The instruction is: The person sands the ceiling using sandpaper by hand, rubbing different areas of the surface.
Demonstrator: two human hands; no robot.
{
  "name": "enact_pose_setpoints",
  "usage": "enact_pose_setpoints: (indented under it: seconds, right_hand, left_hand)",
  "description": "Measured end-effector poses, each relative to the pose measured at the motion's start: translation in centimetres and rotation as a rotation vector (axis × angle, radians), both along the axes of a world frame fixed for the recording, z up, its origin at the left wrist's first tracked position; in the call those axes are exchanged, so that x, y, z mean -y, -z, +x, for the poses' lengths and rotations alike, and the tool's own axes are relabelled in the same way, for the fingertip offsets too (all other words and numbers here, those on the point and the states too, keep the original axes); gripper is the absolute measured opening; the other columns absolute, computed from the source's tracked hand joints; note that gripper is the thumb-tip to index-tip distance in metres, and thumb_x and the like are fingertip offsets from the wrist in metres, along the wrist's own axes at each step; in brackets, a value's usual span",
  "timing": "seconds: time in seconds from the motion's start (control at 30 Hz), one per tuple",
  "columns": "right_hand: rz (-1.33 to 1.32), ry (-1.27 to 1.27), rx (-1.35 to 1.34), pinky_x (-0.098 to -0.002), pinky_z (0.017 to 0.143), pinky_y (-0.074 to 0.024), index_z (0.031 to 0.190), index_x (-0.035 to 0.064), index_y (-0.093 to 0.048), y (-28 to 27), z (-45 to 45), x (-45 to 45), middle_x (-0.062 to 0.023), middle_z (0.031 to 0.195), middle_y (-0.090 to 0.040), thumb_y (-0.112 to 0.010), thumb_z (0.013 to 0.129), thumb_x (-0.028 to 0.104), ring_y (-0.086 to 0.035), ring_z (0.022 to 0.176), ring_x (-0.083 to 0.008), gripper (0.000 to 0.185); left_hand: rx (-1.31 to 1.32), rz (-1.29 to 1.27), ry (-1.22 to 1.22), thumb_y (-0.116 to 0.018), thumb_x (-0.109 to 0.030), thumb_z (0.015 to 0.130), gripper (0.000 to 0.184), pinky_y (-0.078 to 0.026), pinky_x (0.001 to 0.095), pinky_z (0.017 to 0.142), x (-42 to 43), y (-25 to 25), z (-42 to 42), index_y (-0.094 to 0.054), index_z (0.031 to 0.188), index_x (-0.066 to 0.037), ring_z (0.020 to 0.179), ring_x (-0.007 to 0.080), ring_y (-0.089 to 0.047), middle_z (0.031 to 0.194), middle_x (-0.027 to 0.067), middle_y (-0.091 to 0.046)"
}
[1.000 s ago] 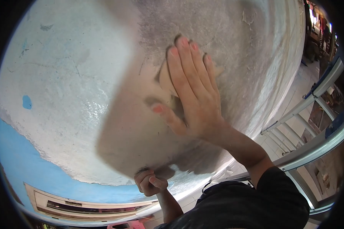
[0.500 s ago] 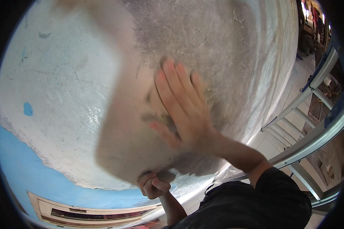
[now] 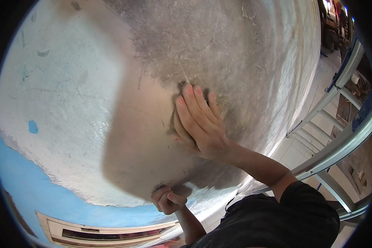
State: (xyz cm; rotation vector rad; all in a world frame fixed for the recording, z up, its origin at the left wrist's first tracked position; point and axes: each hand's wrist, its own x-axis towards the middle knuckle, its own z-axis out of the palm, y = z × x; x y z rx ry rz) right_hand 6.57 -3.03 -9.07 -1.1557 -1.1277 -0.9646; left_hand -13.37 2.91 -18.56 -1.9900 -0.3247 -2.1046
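My right hand (image 3: 200,120) lies against a large curved surface (image 3: 153,144) of worn grey and whitish material. Its fingers are stretched and close together, pointing up, with the thumb low at the left. Part of a beige sheet (image 3: 178,126) shows beside the index finger, pressed under the hand; most of it is hidden. Lower down, my left hand (image 3: 168,201) is curled into a fist at the surface's lower edge, and nothing shows in it.
Blue paint (image 3: 70,198) borders the worn area at lower left, with a small blue patch (image 3: 33,127) above. A pale framed slot (image 3: 107,235) runs along the bottom. A metal ladder (image 3: 318,115) stands at right, over a tiled floor (image 3: 291,157).
My right hand has moved down across the surface, and its thumb has drawn closer to the fingers. Less of the beige sheet shows. My left hand stays a fist in nearly the same place.
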Motion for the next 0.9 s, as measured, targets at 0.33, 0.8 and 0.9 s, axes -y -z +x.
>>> enact_pose_setpoints:
  seconds: [0.33, 0.8, 0.9]
  right_hand:
    - [-0.033, 0.048, -0.006, -0.0446, 0.105, -0.0309, 0.127, 0.0015, -0.052, 0.0, 1.2, 0.5, -0.0169, 0.133, -0.050, -0.054, 0.087, 0.018, -0.045, 0.126, -0.0308, 0.044]
    - [-0.117, 0.101, -0.006, -0.0540, 0.106, -0.0241, 0.132, -0.0054, -0.044, -4.1, 2.1, 1.5, -0.0267, 0.138, -0.039, -0.048, 0.092, 0.019, -0.035, 0.130, -0.0435, 0.047]
    - [-0.145, 0.079, -0.008, -0.0535, 0.106, -0.0248, 0.132, -0.0053, -0.043, -3.4, 2.0, 1.9, -0.0261, 0.138, -0.040, -0.049, 0.092, 0.018, -0.035, 0.131, -0.0421, 0.047]
  left_hand:
    - [-0.030, 0.008, -0.088, -0.051, -0.021, 0.090, 0.032, -0.046, 0.0338, 0.054, 0.2, 0.2, -0.1, -0.049, 0.065, -0.002, 0.059, 0.0227, -0.052, 0.065, 0.0102, -0.054]
    - [0.009, -0.020, -0.062, -0.051, -0.020, 0.088, 0.026, -0.044, 0.0316, 0.054, 0.4, 0.1, 0.3, -0.049, 0.066, -0.006, 0.060, 0.0199, -0.051, 0.066, 0.0079, -0.055]
    - [0.007, -0.020, -0.033, -0.051, -0.020, 0.088, 0.027, -0.044, 0.0314, 0.052, 0.3, -0.1, 0.3, -0.048, 0.066, -0.005, 0.059, 0.0202, -0.050, 0.066, 0.0085, -0.054]
